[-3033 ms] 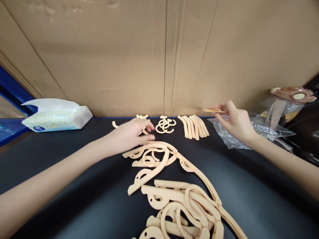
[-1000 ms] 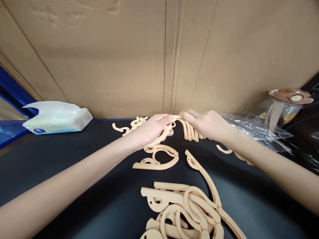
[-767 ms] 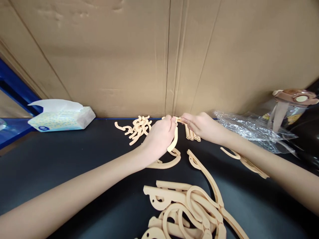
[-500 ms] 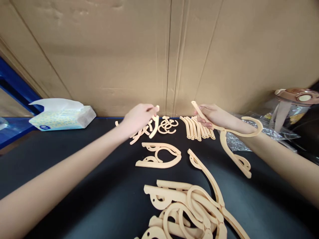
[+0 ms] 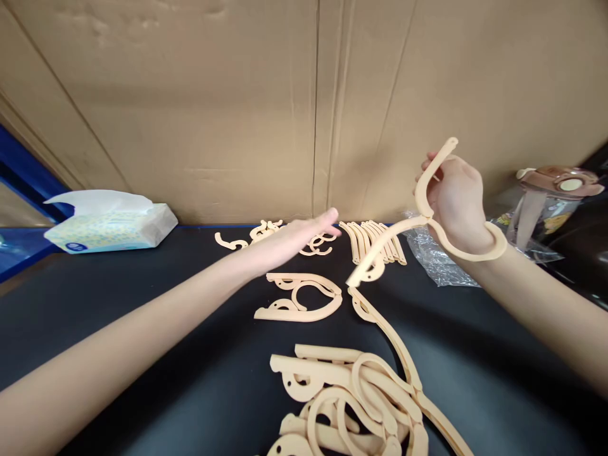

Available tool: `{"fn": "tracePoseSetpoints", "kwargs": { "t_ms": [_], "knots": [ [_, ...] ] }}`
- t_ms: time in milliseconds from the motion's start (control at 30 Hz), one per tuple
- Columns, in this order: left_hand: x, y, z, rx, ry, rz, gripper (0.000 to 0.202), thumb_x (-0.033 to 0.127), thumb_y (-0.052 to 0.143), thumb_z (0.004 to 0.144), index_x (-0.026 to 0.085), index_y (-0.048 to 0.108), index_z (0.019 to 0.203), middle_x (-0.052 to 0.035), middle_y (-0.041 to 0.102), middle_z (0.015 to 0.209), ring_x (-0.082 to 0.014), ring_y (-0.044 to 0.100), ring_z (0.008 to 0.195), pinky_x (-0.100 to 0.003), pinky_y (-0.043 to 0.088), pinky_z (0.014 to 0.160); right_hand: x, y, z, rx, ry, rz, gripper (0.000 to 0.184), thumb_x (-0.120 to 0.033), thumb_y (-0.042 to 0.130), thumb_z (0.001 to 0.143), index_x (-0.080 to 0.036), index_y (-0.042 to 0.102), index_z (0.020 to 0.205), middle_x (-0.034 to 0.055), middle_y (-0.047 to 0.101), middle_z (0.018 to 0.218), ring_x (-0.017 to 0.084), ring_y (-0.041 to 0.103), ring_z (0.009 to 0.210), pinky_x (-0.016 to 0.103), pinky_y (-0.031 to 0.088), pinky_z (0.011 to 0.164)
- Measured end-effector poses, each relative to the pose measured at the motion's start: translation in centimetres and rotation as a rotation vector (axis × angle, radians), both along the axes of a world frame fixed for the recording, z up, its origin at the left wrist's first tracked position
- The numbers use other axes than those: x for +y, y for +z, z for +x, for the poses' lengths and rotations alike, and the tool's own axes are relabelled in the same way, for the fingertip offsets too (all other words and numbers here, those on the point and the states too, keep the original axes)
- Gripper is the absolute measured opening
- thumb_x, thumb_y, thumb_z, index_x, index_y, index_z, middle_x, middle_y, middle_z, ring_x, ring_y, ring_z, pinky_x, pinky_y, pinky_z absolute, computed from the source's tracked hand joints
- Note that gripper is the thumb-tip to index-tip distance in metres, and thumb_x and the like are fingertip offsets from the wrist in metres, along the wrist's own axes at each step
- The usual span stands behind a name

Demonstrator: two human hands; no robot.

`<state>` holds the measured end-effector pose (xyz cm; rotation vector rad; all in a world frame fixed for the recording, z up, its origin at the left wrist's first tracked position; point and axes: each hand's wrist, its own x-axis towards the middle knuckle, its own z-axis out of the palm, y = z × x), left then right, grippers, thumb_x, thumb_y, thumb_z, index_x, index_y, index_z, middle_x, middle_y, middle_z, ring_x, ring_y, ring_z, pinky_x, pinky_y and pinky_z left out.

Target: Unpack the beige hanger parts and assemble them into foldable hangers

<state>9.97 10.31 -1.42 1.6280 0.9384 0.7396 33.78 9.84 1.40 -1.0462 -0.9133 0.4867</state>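
In the head view, the left hand (image 5: 285, 244) is held edge-on above the table (image 5: 156, 392), its fingers stretched out straight and together, with nothing seen in them; what may lie on the hidden palm side I cannot tell. The right hand (image 5: 456, 196) is raised, its fingers curled in around the upper limb of a jointed hanger (image 5: 426, 218), though the exact contact is partly covered by the hanger itself. From the joint just below those fingers, the notched limb slants down toward the left hand's side, and the hook curves back around the front of the right wrist. Just past the left fingertips lie loose hooks (image 5: 320, 251), partly covered by them, and between the two sets of fingers stands a row of curved strips (image 5: 373, 244). Small curved pieces (image 5: 232, 244) lie behind the left hand. Nearer the wearer than the left fingers is a folded hanger (image 5: 304, 315); farther toward the wearer comes a pile of hangers (image 5: 327, 373), with a long narrow piece (image 5: 396, 335) along its right side. A clear plastic bag (image 5: 434, 263) lies below the right fingers, and a bottle (image 5: 555, 183) stands to their right. Well left of the left fingers sits a tissue pack (image 5: 109, 228).
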Motion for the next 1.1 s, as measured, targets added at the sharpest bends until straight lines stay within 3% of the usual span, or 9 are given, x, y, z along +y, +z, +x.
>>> {"fn": "tracePoseSetpoints", "kwargs": {
  "t_ms": [100,167,400,533,667,767,867,1000,1100],
  "knots": [
    [-1.8,-0.1,1.3,0.057,-0.285,-0.019,0.028,0.045,0.057,0.084,0.021,0.072,0.087,-0.0041,0.068,0.107,-0.0202,0.059,0.103,-0.029,0.04,0.092,-0.1,-0.5,-0.3,-0.005,0.003,0.009,0.011,-0.013,0.031,0.082,-0.02,0.039,0.083,0.0072,0.049,0.09,0.01,0.052,0.068,0.026,0.043,0.058],
    [-2.5,-0.2,1.7,-0.015,-0.363,-0.119,0.021,0.037,0.061,0.084,0.018,0.068,0.089,-0.0056,0.069,0.104,-0.0185,0.062,0.098,-0.029,0.044,0.089,-0.2,-0.9,-0.7,-0.001,0.05,0.007,0.008,-0.016,0.032,0.081,-0.022,0.036,0.084,0.0088,0.05,0.096,0.012,0.055,0.073,0.027,0.045,0.061],
    [-2.7,0.1,1.8,-0.424,-0.205,-0.459,0.02,0.019,0.041,0.09,0.012,0.059,0.095,-0.0129,0.067,0.112,-0.0226,0.07,0.089,-0.033,0.056,0.076,0.3,-1.9,0.3,-0.043,0.14,0.029,0.015,-0.021,0.047,0.076,-0.026,0.036,0.086,0.0042,0.055,0.089,0.017,0.056,0.082,0.031,0.047,0.064],
    [-1.8,-0.4,1.6,-0.519,-0.101,-0.387,0.015,0.016,0.052,0.087,0.013,0.062,0.098,-0.0112,0.067,0.114,-0.0212,0.068,0.097,-0.03,0.056,0.083,0.5,-2.3,0.8,-0.187,0.187,-0.049,0.023,-0.022,0.058,0.071,-0.025,0.049,0.091,0.0014,0.059,0.081,0.017,0.058,0.08,0.032,0.049,0.066],
    [-0.8,-0.9,1.3,-0.552,-0.009,-0.315,0.024,0.003,0.056,0.08,0.014,0.064,0.099,-0.0085,0.066,0.118,-0.0178,0.066,0.099,-0.024,0.055,0.082,-0.2,-2.5,-0.2,-0.612,0.297,-0.155,0.022,-0.03,0.067,0.069,-0.019,0.06,0.086,0.0041,0.066,0.083,0.017,0.062,0.075,0.031,0.049,0.065],
    [-0.6,-0.6,1.0,-0.528,0.038,-0.344,0.036,-0.004,0.053,0.074,0.017,0.063,0.103,-0.0064,0.067,0.113,-0.0123,0.068,0.083,-0.018,0.055,0.064,-1.1,-2.6,-1.1,-0.994,0.212,-0.173,0.023,-0.036,0.066,0.073,-0.018,0.063,0.088,0.0037,0.069,0.082,0.016,0.061,0.067,0.029,0.046,0.062],
    [-0.7,-0.1,0.8,-0.528,0.02,-0.39,0.026,0.009,0.056,0.078,0.017,0.063,0.101,-0.0028,0.066,0.09,-0.0053,0.058,0.057,-0.011,0.043,0.041,-1.8,-2.7,-1.9,-1.228,0.108,-0.17,0.027,-0.038,0.057,0.083,-0.021,0.06,0.103,-0.0001,0.068,0.075,0.014,0.06,0.062,0.027,0.041,0.059],
    [-1.0,0.2,0.6,-0.551,-0.138,-0.483,0.016,0.029,0.052,0.085,0.016,0.061,0.088,0.0033,0.046,0.065,-0.0016,0.034,0.038,-0.01,0.023,0.027,-2.3,-2.8,-2.2,-1.388,-0.035,-0.163,0.031,-0.041,0.042,0.093,-0.021,0.059,0.109,-0.0001,0.068,0.069,0.015,0.06,0.056,0.025,0.031,0.052],
    [-1.2,0.1,0.6,-0.399,-0.291,-0.594,0.017,0.028,0.047,0.085,0.016,0.059,0.085,0.0025,0.044,0.064,-0.0032,0.033,0.036,-0.011,0.026,0.025,-2.4,-2.8,-2.1,-1.565,-0.16,-0.115,0.036,-0.039,0.033,0.097,-0.019,0.063,0.096,0.0032,0.069,0.069,0.016,0.059,0.056,0.026,0.021,0.048]
  ]
}}
